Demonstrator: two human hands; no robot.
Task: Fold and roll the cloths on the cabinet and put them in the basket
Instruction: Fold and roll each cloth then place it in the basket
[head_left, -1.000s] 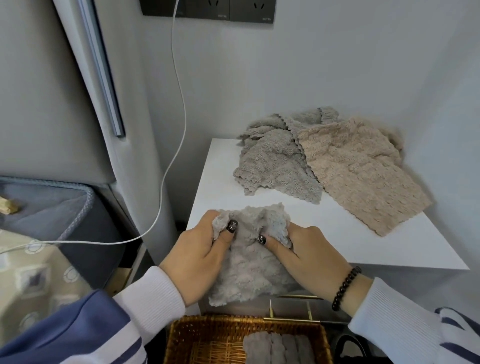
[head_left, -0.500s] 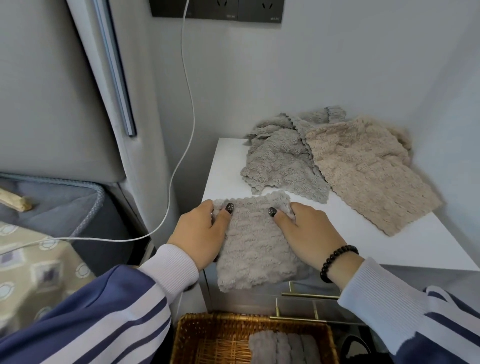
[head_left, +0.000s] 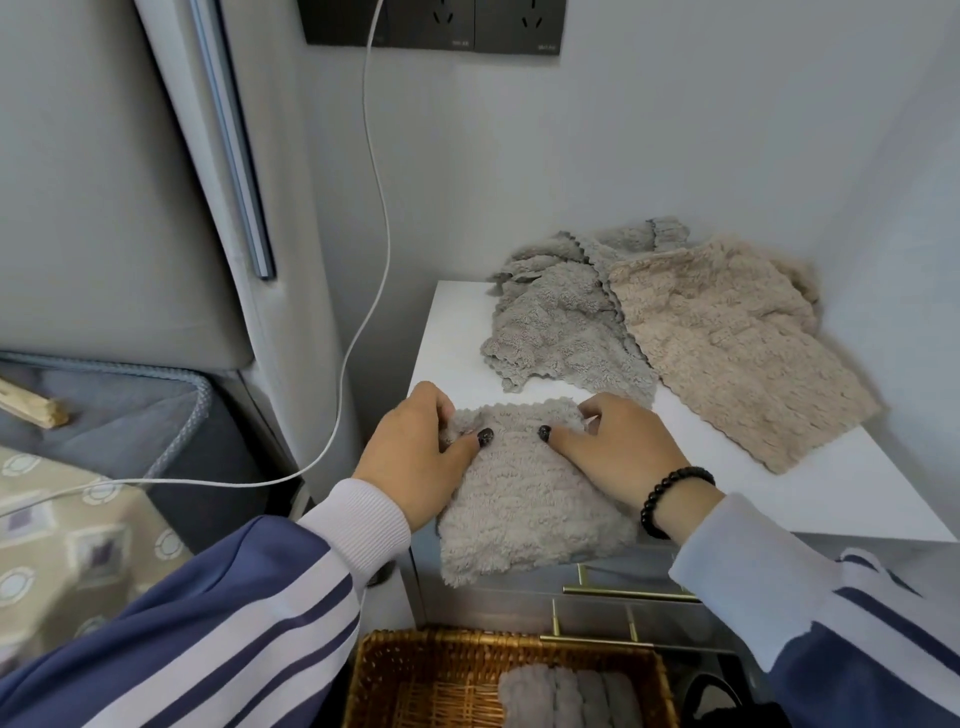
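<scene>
both hands (head_left: 415, 457) (head_left: 618, 452) grip folded cloth (head_left: 524, 499); basket (head_left: 415, 675) holds rolled cloths (head_left: 569, 696).

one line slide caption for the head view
Both hands, left hand and right hand, grip a folded grey cloth at the cabinet edge above the basket.

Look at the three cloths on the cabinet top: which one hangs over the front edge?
The grey cloth held by the left hand and right hand; the darker grey cloth and beige cloth lie further back.
</scene>
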